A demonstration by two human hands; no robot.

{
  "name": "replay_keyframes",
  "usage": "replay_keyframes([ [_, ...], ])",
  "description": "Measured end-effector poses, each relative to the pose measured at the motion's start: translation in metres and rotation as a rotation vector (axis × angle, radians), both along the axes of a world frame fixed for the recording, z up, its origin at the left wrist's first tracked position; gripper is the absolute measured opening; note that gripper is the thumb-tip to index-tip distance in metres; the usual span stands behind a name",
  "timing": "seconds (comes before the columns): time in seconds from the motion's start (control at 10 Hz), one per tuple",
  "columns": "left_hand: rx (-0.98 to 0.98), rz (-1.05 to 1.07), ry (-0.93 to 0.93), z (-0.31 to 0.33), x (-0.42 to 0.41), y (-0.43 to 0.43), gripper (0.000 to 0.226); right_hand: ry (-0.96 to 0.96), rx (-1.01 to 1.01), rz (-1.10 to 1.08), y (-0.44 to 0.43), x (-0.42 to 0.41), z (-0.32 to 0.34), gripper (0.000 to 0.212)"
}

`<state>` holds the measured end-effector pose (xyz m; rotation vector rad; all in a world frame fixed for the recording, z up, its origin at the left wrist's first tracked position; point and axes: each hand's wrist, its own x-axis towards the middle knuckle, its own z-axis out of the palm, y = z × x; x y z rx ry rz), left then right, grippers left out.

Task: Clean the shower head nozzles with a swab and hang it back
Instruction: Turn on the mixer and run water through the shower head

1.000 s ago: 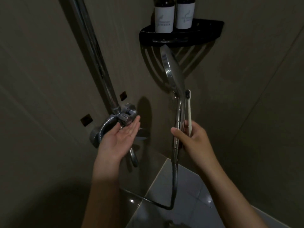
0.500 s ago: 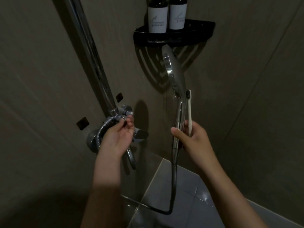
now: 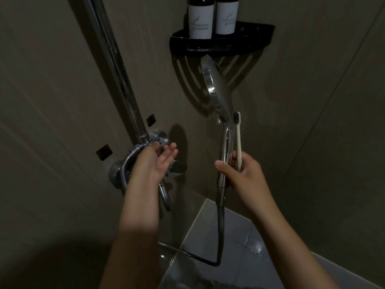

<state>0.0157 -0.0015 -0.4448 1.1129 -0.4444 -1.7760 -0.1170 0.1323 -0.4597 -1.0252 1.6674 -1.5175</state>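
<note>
My right hand (image 3: 243,174) grips the chrome shower head (image 3: 217,91) by its handle, held upright with the round face turned left. The same hand also pinches a white toothbrush (image 3: 238,138), its dark bristles up beside the handle. A dark hose (image 3: 219,230) hangs from the handle and loops back left. My left hand (image 3: 152,163) rests on the chrome valve fitting (image 3: 158,138) at the foot of the riser pipe, thumb on the knob, other fingers spread.
A chrome riser pipe (image 3: 112,65) runs up the left wall. A black corner shelf (image 3: 220,42) holds two dark bottles with white labels (image 3: 201,19) just above the shower head. A mixer lever (image 3: 177,168) sticks out below my left hand. Pale floor tiles (image 3: 239,243) lie below.
My left hand went from open palm below the valve to touching its knob, then spread its fingers. The right hand kept the shower head and toothbrush still.
</note>
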Motion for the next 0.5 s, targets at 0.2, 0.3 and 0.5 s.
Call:
replay_keyframes([
  [0.2,-0.042,-0.038,0.121,-0.006,0.002,0.003,0.018,0.01,-0.008,0.015,-0.001,-0.001,0.001,0.023],
  [0.3,0.015,-0.078,0.374,-0.01,0.014,0.003,0.021,0.005,-0.003,0.019,-0.001,-0.002,0.001,0.016],
  [0.5,0.306,-0.086,0.9,-0.046,0.035,-0.003,0.034,0.014,0.007,-0.006,0.0,-0.003,0.003,0.019],
])
